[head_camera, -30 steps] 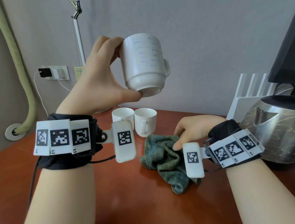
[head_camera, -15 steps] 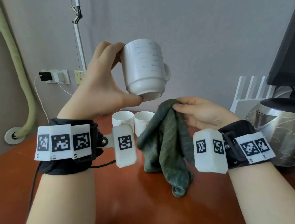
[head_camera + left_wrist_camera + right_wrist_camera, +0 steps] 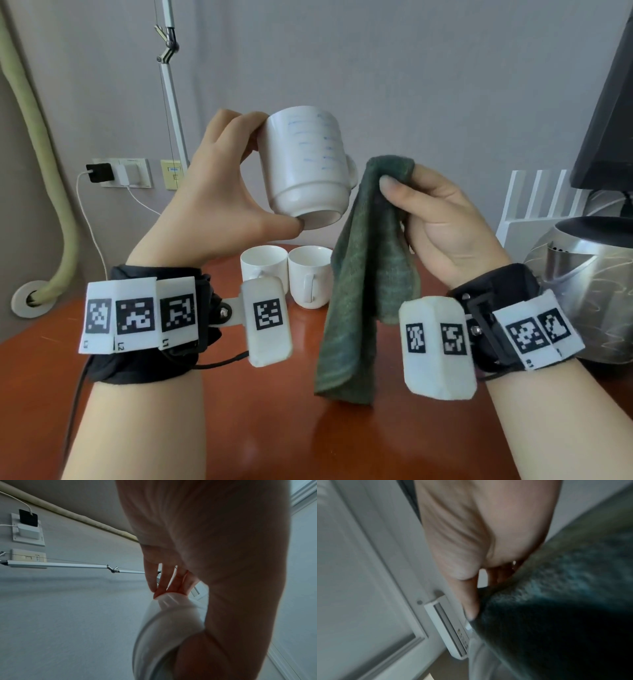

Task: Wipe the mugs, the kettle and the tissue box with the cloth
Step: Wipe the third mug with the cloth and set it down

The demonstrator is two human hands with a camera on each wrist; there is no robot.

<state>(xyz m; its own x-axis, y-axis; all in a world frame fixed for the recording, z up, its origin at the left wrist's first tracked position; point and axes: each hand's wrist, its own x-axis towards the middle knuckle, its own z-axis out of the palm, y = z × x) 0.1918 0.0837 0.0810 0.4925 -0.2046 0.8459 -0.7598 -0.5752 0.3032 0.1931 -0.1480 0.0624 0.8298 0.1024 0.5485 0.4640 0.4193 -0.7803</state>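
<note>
My left hand (image 3: 226,192) holds a white mug with faint blue markings (image 3: 306,164) up in the air, tilted, thumb at its base and fingers at its rim. The same mug (image 3: 164,631) fills the lower left wrist view. My right hand (image 3: 442,219) pinches the top of a dark green cloth (image 3: 366,274), which hangs just right of the mug, clear of the table. The cloth (image 3: 556,601) covers the right of the right wrist view. Two more white mugs (image 3: 263,265) (image 3: 310,274) stand on the table behind. A steel kettle (image 3: 589,294) sits at the right. I see no tissue box.
The red-brown wooden table (image 3: 274,428) spreads below my hands. A white rack (image 3: 537,198) and a dark monitor (image 3: 613,120) stand at the back right. A wall socket with chargers (image 3: 120,171), a lamp arm (image 3: 169,102) and a beige hose (image 3: 51,171) are at the left.
My right hand has lifted the cloth off the table and raised it beside the mug. The left hand has kept the mug aloft, nearly still.
</note>
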